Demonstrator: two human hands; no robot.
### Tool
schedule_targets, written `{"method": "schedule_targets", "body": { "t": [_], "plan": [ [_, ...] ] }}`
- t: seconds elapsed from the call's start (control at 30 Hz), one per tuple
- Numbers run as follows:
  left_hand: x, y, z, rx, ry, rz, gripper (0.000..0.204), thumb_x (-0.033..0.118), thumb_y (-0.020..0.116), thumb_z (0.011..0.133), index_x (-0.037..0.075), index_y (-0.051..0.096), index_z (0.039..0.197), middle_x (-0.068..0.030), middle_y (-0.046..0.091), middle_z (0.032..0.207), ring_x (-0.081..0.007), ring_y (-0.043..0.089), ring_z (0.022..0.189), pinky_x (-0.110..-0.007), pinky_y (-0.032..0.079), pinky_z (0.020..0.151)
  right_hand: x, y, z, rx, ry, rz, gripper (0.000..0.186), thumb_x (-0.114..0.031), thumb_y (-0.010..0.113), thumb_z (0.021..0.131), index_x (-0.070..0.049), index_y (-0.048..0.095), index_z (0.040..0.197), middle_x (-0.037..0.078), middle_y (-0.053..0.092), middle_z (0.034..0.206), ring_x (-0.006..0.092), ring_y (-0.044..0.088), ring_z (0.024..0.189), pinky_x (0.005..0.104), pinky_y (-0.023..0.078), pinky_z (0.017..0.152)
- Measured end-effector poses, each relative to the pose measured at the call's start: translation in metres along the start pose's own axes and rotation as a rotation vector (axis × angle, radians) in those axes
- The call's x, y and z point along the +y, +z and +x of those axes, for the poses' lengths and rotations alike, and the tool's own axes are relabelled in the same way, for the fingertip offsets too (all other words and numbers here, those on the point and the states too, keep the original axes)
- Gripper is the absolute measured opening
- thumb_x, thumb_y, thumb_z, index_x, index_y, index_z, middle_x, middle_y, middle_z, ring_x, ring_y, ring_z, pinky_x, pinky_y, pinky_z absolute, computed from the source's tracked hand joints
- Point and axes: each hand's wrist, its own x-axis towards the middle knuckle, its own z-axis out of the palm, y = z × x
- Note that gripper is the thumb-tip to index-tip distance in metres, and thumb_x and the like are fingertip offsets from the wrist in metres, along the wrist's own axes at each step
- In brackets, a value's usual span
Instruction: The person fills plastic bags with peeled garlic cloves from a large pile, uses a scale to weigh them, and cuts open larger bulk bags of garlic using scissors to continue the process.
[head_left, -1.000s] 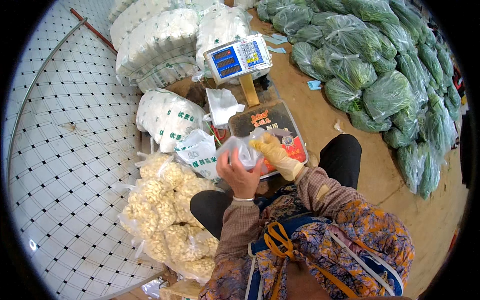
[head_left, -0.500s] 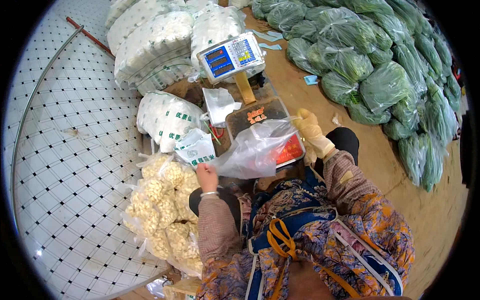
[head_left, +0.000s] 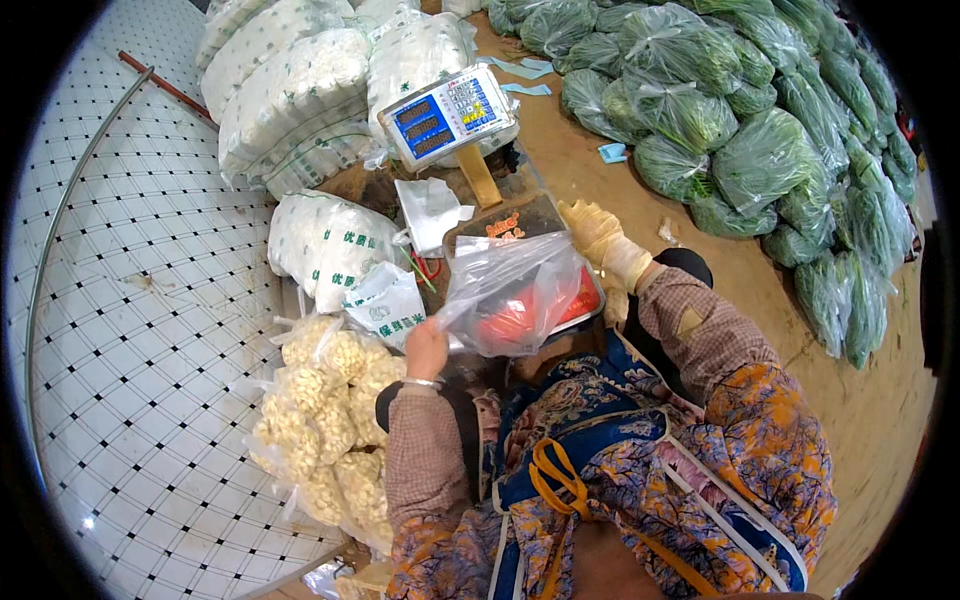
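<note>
My bare left hand (head_left: 427, 350) is closed on the edge of a clear plastic bag (head_left: 505, 295). The bag drapes loosely across the black and red platform of a digital scale (head_left: 590, 303). My right hand (head_left: 605, 240), in a pale yellow glove, is beside the platform's right edge, fingers stretched out toward the bag. Its fingertips lie close to the bag's far corner; whether they touch it is hard to see. The scale's display head (head_left: 450, 117) rises on a yellowish post behind. Left of my left hand are clear bags of peeled, cream-coloured cloves (head_left: 330, 405).
White printed packages are stacked (head_left: 290, 100) at the back left, with a smaller one (head_left: 330, 245) nearer. A torn white bag (head_left: 388, 303) and a white pouch (head_left: 430, 215) lie by the scale. Bagged green vegetables (head_left: 690, 110) are heaped at the right. A metal rail (head_left: 75, 190) curves along the left.
The bag was stretched between both hands; now it sags lower over the scale. My right hand's fingers have spread from a pinch. My left hand has moved slightly right.
</note>
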Motion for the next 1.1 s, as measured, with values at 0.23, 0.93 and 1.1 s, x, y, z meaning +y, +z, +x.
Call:
{"method": "schedule_targets", "body": {
  "t": [0.23, 0.93, 1.1],
  "plan": [
    [0.033, -0.016, 0.014, 0.124, 0.416, -2.514, 0.036, 0.019, 0.034, 0.088, -0.003, 0.044, 0.114, -0.0188, 0.045, 0.118, -0.0294, 0.044, 0.106, -0.041, 0.036, 0.092, 0.002, 0.041, -0.028, -0.148, -0.210, 0.176, 0.043, -0.012, 0.047, 0.080, -0.011, 0.036, 0.121, 0.012, 0.056, 0.085, 0.0266, 0.058, 0.077, 0.0376, 0.047, 0.063],
    [0.023, 0.131, 0.052, 0.318, 0.400, -0.191, 0.028, 0.020, 0.051, 0.075, 0.002, 0.052, 0.097, -0.0167, 0.050, 0.100, -0.0338, 0.046, 0.096, -0.042, 0.035, 0.083, 0.011, 0.116, -0.013, 0.077, 0.266, 1.066, 0.035, -0.022, 0.056, 0.078, -0.009, 0.049, 0.109, 0.005, 0.055, 0.074, 0.0178, 0.052, 0.064, 0.0288, 0.043, 0.059],
    [0.022, 0.169, 0.051, -0.111, 0.297, 0.126, 0.040, 0.026, 0.055, 0.072, 0.015, 0.052, 0.111, -0.0148, 0.039, 0.123, -0.0357, 0.030, 0.117, -0.048, 0.024, 0.095, -0.045, 0.051, -0.012, 0.136, -0.210, 0.507, 0.030, -0.009, 0.051, 0.073, -0.006, 0.053, 0.103, 0.014, 0.055, 0.096, 0.0319, 0.050, 0.090, 0.0398, 0.040, 0.080]
  ]
}}
